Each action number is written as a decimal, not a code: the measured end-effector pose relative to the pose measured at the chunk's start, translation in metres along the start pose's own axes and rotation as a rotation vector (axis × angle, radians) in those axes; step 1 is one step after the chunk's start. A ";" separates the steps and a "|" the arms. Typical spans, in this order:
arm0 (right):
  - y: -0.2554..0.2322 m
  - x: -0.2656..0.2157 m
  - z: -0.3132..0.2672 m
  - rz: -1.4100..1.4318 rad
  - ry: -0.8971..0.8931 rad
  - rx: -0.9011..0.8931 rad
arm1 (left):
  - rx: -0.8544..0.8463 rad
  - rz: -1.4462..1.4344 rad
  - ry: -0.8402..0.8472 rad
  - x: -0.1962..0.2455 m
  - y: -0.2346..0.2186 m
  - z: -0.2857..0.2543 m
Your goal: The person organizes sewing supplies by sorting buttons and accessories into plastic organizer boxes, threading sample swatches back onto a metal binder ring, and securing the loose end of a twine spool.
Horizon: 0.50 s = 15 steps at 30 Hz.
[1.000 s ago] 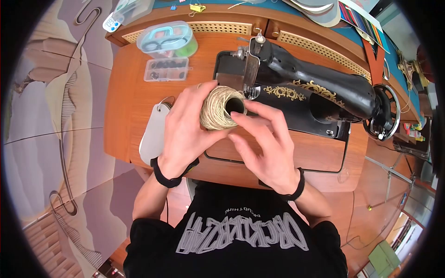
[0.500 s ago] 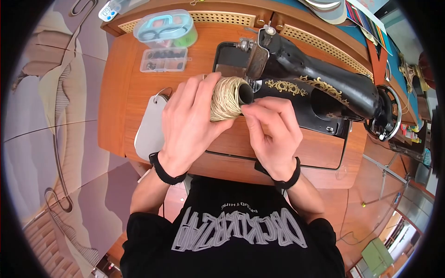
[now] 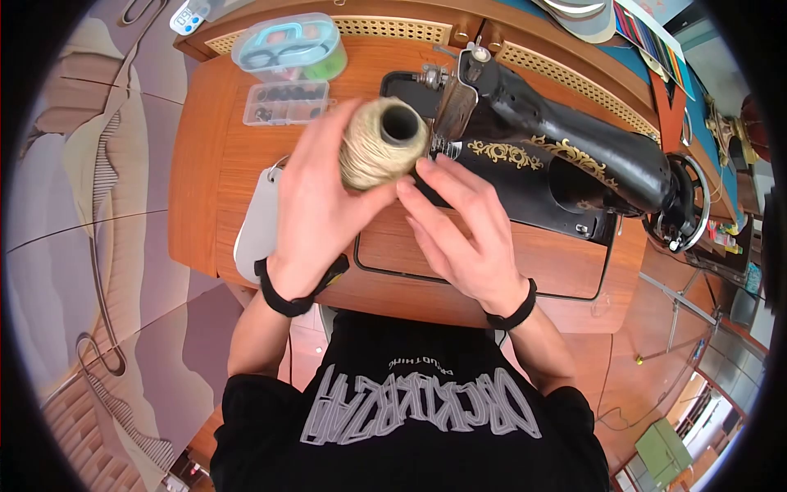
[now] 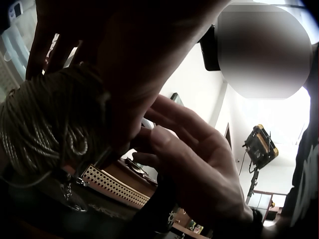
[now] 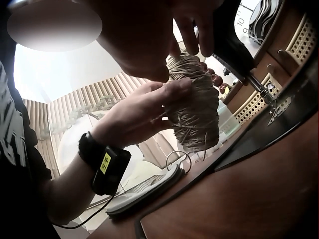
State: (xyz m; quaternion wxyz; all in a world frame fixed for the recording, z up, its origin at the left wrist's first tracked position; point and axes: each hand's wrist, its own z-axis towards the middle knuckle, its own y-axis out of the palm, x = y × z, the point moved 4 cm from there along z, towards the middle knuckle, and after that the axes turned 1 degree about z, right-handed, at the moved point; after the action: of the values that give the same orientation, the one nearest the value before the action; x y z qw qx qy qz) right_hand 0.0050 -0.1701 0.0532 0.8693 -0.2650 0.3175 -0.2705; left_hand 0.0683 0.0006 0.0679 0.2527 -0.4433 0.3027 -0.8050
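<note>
A thick spool of beige twine [image 3: 370, 160], wound on a dark hollow core, is raised above the wooden table. My left hand [image 3: 316, 193] grips it from the left, with the thumb along its lower side. Close by that thumb, my right hand [image 3: 469, 234] reaches in with its fingers extended and their tips at the spool's lower right side. A loose loop of twine stands out from the windings of the spool [image 4: 45, 124] in the left wrist view. From the right wrist view, left-hand fingers wrap the spool [image 5: 197, 117].
A black sewing machine [image 3: 566, 135] with gold ornament stands just right of the spool. At the back left are a blue-lidded plastic case [image 3: 291, 51] and a clear compartment box [image 3: 283, 105]. Ringed pale templates [image 3: 252, 234] lie left of my left hand.
The spool has tipped so its core opening points more upward, and it has shifted slightly left with my left hand. My right fingers went from its core opening to its lower side.
</note>
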 end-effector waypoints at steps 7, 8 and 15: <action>-0.011 0.006 -0.022 0.134 0.107 -0.057 | 0.003 -0.303 -0.169 -0.030 -0.007 0.047; -0.015 0.005 -0.023 0.135 0.103 -0.057 | 0.007 -0.301 -0.168 -0.031 -0.005 0.056; -0.039 0.005 -0.041 0.184 0.214 -0.131 | -0.016 -0.122 -0.121 -0.052 0.035 0.103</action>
State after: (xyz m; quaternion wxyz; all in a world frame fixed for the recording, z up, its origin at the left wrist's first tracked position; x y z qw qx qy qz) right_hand -0.0318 -0.2131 0.0481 0.8326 -0.2606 0.4482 -0.1950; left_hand 0.1872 -0.0161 0.0575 0.2176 -0.5107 0.2659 -0.7881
